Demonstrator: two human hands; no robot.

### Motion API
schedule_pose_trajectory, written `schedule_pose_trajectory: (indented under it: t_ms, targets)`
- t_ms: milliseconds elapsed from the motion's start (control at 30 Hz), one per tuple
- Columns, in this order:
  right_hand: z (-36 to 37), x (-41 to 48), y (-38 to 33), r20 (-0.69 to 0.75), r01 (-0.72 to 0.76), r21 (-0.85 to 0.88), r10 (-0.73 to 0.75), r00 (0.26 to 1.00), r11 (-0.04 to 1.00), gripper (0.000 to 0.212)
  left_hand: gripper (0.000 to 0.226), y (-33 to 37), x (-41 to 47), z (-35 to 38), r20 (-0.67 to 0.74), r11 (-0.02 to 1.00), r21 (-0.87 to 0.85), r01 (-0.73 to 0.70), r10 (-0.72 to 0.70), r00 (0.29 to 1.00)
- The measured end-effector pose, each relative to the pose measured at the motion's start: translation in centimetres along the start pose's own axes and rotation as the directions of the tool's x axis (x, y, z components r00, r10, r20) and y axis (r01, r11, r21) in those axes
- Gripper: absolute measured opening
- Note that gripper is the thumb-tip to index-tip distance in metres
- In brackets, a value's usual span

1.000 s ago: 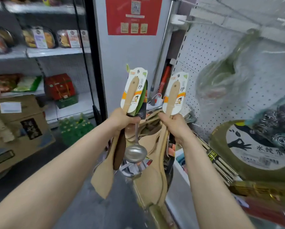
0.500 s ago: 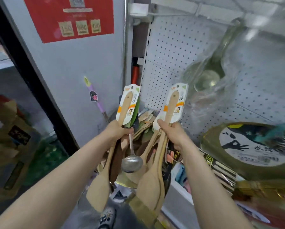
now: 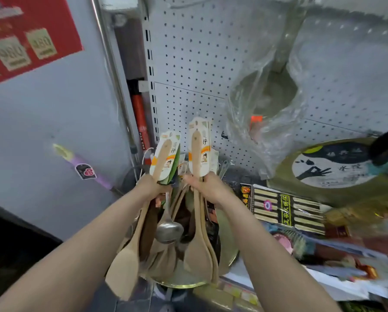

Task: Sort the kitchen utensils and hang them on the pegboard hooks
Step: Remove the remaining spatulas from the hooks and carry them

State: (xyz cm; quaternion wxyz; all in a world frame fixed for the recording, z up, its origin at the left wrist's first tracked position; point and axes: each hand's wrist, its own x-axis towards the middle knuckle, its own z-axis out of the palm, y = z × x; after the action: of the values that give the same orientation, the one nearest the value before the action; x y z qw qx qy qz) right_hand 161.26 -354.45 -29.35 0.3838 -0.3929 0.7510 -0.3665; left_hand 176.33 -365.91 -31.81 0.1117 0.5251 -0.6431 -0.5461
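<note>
My left hand [image 3: 152, 187] grips a bunch of utensils by their handles: a wooden spatula [image 3: 123, 269] with a card label [image 3: 166, 152], a dark wooden one and a steel ladle [image 3: 168, 230] that hangs bowl down. My right hand [image 3: 208, 188] grips several wooden spatulas [image 3: 198, 255] whose labelled handles [image 3: 199, 149] point up. Both bunches are held just in front of the white pegboard [image 3: 199, 64], low on the panel. I see no hook near the handles.
A ladle wrapped in clear plastic [image 3: 269, 95] hangs on the pegboard to the right. Below stand a round green-rimmed pack [image 3: 330, 167], boxed chopsticks [image 3: 287, 208] and a metal basin [image 3: 188, 282] holding more utensils. A grey wall with a red poster [image 3: 26, 34] is on the left.
The view has swung right and down toward the pegboard. Both hands keep their bunches and have come closer to the board and to each other.
</note>
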Motion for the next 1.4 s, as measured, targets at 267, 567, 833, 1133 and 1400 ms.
schedule_pose_trajectory:
  t_ms: [267,567,833,1133,1400]
  targets:
    - [0.0,4.7,1.7,-0.091,-0.143,0.137,0.156,0.984,0.980,0.052,0.043,-0.2,5.0,0.9,0.065,0.999,0.044,0.030,-0.033,0.997]
    - [0.3,10.9,4.8,-0.114,-0.275,0.282,0.317,0.942,0.919,0.054,0.050,0.9,11.9,3.3,0.053,0.980,0.077,0.184,-0.188,0.981]
    - [1.9,12.3,8.0,-0.124,-0.320,0.262,0.361,0.924,0.910,0.046,0.030,-2.7,13.3,4.7,0.137,0.964,-0.188,0.187,-0.162,0.977]
    - [2.9,11.0,7.1,-0.384,-0.282,-0.138,0.211,0.899,0.950,0.060,0.030,-4.2,11.9,4.3,0.098,0.846,0.527,-0.079,0.032,0.995]
    - [2.4,9.0,6.3,-0.417,-0.298,-0.109,0.228,0.880,0.948,0.062,0.030,-4.2,10.5,3.9,0.073,0.889,0.453,-0.064,0.035,0.997]
